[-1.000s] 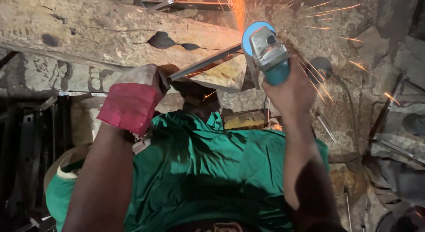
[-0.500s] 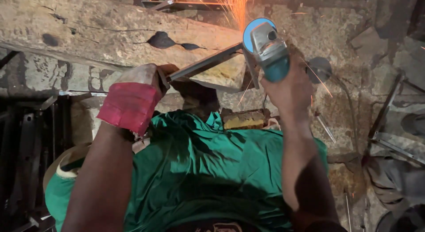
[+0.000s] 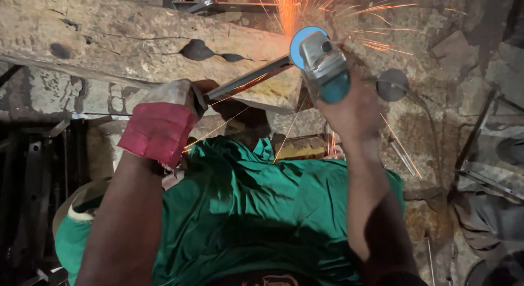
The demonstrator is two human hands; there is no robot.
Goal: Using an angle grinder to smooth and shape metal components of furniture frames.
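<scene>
My right hand (image 3: 350, 108) grips a blue-and-grey angle grinder (image 3: 322, 65) whose disc touches the far end of a thin metal bar (image 3: 248, 78). Orange sparks (image 3: 327, 7) fly up and to the right from the contact point. My left hand (image 3: 166, 108), in a worn glove with a red cuff, holds the near end of the bar. The bar lies slanted across a rough wooden beam (image 3: 120, 40). Green cloth (image 3: 245, 209) covers my lap below both arms.
Dark metal frames (image 3: 33, 171) stand at the left. Scrap metal pieces and strips (image 3: 486, 171) lie at the right on rough ground. A round metal disc (image 3: 394, 84) sits just right of the grinder. A metal frame (image 3: 218, 4) rests beyond the beam.
The spark shower has grown and now fans out to the right. The grinder and both hands stay in nearly the same place on the bar.
</scene>
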